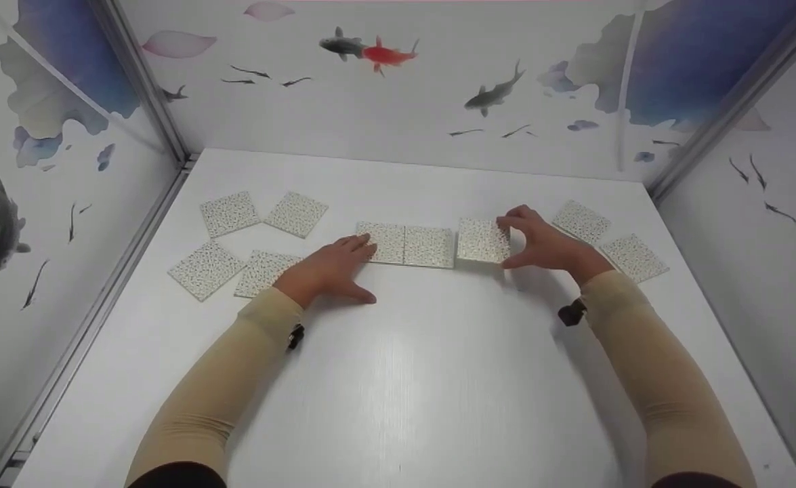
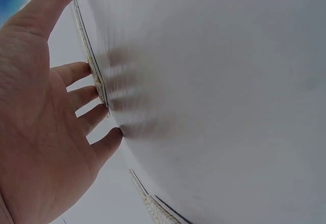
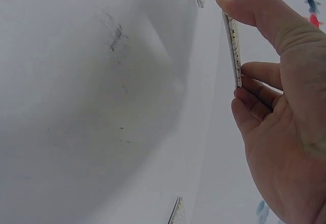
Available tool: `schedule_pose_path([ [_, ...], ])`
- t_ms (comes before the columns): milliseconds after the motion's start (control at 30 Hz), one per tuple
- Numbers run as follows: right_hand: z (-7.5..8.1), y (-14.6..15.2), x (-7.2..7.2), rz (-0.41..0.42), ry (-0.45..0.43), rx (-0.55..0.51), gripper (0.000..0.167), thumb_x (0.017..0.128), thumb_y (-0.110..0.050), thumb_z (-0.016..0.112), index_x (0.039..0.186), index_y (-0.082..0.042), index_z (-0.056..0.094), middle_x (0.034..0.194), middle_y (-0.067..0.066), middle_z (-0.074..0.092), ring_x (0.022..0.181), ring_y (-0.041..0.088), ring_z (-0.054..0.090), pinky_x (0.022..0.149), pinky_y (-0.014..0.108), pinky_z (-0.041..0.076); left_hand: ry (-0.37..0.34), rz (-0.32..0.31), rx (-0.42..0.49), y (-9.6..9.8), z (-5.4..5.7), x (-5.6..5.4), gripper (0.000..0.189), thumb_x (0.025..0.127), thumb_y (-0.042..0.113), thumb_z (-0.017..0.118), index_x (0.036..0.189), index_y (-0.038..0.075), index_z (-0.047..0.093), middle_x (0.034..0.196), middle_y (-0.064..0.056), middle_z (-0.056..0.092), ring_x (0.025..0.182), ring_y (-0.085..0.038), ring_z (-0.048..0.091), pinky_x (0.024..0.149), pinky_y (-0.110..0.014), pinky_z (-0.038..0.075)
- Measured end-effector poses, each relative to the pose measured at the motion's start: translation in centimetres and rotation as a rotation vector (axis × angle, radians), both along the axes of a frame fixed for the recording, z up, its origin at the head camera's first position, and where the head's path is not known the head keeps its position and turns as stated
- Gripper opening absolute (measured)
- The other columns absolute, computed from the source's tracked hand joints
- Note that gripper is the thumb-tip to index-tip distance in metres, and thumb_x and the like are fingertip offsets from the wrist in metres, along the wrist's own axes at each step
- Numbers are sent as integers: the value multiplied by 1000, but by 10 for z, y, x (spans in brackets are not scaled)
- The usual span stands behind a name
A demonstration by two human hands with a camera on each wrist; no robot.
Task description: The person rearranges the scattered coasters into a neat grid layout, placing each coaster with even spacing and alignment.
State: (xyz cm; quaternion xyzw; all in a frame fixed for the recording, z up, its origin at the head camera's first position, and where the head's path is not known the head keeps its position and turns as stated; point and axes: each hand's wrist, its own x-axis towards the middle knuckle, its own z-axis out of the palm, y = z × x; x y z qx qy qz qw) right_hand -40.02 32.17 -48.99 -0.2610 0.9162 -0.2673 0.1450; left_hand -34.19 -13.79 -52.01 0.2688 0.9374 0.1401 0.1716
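My right hand [image 1: 547, 245] pinches a square speckled tile [image 1: 484, 238] by its right side, thumb at the near edge and fingers at the far edge. That tile is raised over the white table, just right of two matching tiles that lie edge to edge. Of this pair, the right tile [image 1: 429, 246] shows whole, while fingertips of my left hand [image 1: 326, 270] cover the left end of the left tile [image 1: 387, 244]. The left fingers are extended, with the thumb apart from them. In the right wrist view, the held tile [image 3: 233, 43] appears edge-on between thumb and fingers.
Several speckled tiles [image 1: 206, 270] lie at odd angles on the left, one partly behind my left hand. Two more, an upper tile [image 1: 582, 220] and a lower tile [image 1: 635, 257], lie by my right wrist. Fish-patterned walls [image 1: 398, 108] enclose the white table [image 1: 438, 379].
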Motion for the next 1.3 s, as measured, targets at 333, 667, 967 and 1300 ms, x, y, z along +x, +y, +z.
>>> schedule_pose_path([
  [333,-5,-4,-4,6,-5,-8,94,90,-15,95,167,-2,44,161,24,35,151,43,34,125,66,34,2,4,-2,0,-2,-1,115,93,65,81,178,15,22,186,-7,10,171,-34,9,137,-53,17],
  [667,-12,-2,-10,23,-11,31,90,90,-16,95,165,-2,47,163,24,35,153,44,34,125,65,35,2,14,0,1,-1,0,115,92,64,82,178,16,23,186,-7,11,171,-35,11,136,-55,18],
  [967,-18,-3,-13,-11,-53,52,92,89,-16,94,167,-4,46,166,22,34,157,43,32,128,63,33,-8,26,7,2,-1,0,115,91,64,83,178,17,24,186,-6,11,171,-35,12,136,-55,18],
  [1300,-24,-5,-17,-1,-57,97,91,90,-19,95,166,-5,47,165,20,36,158,43,33,130,62,32,-9,29,4,2,0,1,115,91,63,84,178,16,24,186,-7,12,171,-35,12,136,-55,18],
])
